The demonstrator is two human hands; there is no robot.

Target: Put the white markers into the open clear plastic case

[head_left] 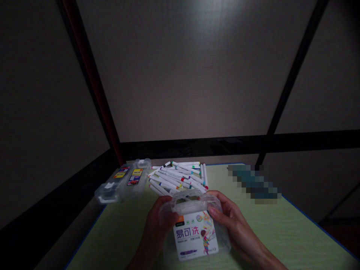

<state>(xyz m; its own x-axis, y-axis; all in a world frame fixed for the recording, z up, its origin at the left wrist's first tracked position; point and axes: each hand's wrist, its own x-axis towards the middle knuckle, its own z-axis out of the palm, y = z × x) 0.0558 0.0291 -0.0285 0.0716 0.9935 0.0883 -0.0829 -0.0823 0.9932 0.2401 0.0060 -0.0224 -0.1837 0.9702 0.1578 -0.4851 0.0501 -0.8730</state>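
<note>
A clear plastic marker case (168, 245) with a carry handle and a white printed label is held upright near the front of the table. My left hand (160, 221) grips its upper left side, thumb on the front beside the label. On the upper right side my right hand (232, 217) is closed around it, with the thumb pressed to the front and fingers behind. No markers show inside the case. Just beyond it lies a loose pile of white markers (174, 178) with coloured ends, partly hidden by the case handle.
Two more clear plastic cases (135, 187) with yellow and blue labels lie at the table's left edge. At the right edge is a pixelated, blurred-out item (253, 183). The light green table (120, 228) has blue edging and meets a panelled wall (191, 82).
</note>
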